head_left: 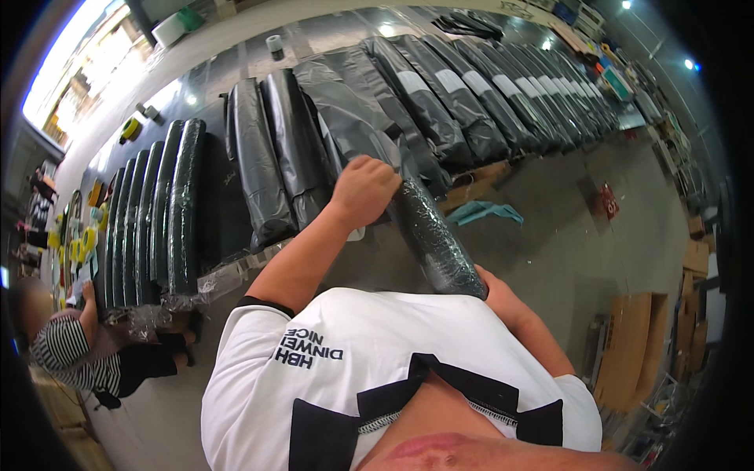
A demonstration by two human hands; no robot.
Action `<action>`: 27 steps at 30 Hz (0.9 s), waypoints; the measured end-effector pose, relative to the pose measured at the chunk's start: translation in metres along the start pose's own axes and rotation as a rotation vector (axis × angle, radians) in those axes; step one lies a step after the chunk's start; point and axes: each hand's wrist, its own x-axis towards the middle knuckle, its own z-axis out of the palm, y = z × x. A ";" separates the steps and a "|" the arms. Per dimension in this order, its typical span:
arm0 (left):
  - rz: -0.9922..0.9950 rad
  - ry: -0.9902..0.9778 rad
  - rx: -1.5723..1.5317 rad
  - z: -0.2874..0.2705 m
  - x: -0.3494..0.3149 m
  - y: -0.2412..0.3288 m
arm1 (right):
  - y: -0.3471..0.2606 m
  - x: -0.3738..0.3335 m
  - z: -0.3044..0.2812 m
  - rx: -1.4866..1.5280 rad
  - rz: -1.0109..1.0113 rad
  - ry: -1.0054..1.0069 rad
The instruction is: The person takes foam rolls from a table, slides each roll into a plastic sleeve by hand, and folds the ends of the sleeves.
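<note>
A long black roll (437, 239) wrapped in clear film slants from my body up toward the table. Its far end goes into the mouth of a grey plastic bag (345, 106) that lies flat on the table. My left hand (366, 191) is closed on the bag's edge beside the roll. At the roll's near end, against my shirt, my right hand (503, 298) holds it from the right side; some of its fingers are hidden behind the roll.
Several film-wrapped rolls (186, 208) lie side by side at the table's left. Filled grey bags (259, 157) flank the flat one, with more in a row (479, 86) rightward. A person (86, 345) works at far left. Cardboard boxes (628, 349) stand on the right floor.
</note>
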 end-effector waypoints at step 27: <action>-1.327 0.731 -1.636 -0.164 -0.108 -0.174 | -0.170 0.196 0.201 -0.295 -0.494 -0.275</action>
